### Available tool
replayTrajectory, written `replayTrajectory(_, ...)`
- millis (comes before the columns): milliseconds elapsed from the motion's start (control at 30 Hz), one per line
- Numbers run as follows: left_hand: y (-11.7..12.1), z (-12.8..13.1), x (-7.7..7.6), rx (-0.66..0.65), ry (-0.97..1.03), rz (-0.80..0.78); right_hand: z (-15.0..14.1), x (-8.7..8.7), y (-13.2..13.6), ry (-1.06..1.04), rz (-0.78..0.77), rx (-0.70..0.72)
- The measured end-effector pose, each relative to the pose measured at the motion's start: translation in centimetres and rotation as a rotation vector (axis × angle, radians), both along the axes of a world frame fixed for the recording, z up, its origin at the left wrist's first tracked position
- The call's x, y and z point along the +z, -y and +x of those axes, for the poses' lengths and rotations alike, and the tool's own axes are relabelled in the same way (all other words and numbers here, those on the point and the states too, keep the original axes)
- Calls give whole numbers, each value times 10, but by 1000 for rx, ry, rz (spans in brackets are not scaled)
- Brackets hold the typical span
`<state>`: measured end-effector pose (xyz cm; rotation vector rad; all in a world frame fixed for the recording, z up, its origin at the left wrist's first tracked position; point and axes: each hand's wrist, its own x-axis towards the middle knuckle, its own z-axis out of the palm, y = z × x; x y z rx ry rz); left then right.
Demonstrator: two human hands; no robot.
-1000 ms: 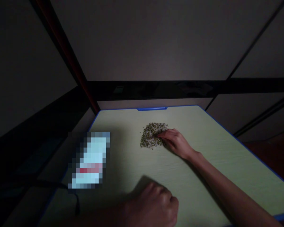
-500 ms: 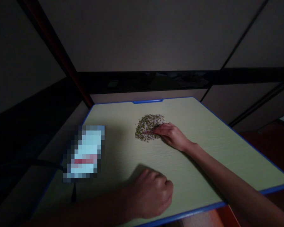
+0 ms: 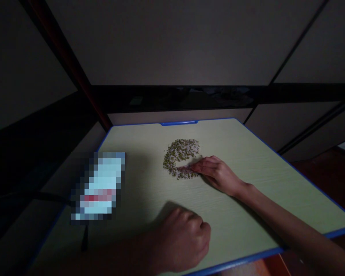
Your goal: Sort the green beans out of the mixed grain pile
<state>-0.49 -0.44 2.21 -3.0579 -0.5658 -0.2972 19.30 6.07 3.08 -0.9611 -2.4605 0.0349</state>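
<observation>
A loose patch of small green and pale grains [image 3: 176, 150] is spread on the pale wood-look tabletop [image 3: 126, 184]. Its centre has a bare gap, so the grains form a curve open to the right. My right hand [image 3: 214, 170] lies low at the lower right of the patch. Its fingers are stretched out together, and their tips touch the grains along the near side. Closer to me, my left hand [image 3: 186, 239] rests on the tabletop as a fist. Whether anything is inside that fist is hidden.
A blurred-out lit device [image 3: 102, 188], perhaps a phone, is at the table's left side, with a dark cable [image 3: 46, 197] beside it. Blue edging [image 3: 235, 264] runs round the tabletop. Pale panels [image 3: 172, 42] rise behind, and something orange [image 3: 276, 264] shows below the front edge.
My right hand has slid toward me and slightly right, drawing some grains nearer and baring a gap in the patch. My left fist has stayed in place.
</observation>
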Motion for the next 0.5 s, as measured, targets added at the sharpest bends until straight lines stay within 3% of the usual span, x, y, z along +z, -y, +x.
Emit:
replayTrajectory(367,1,5,11,13,-89,-68,25,3,30,-14,34,31)
replayTrajectory(500,1,5,14,13,-154,-114,30,12,36,-100,-30,39)
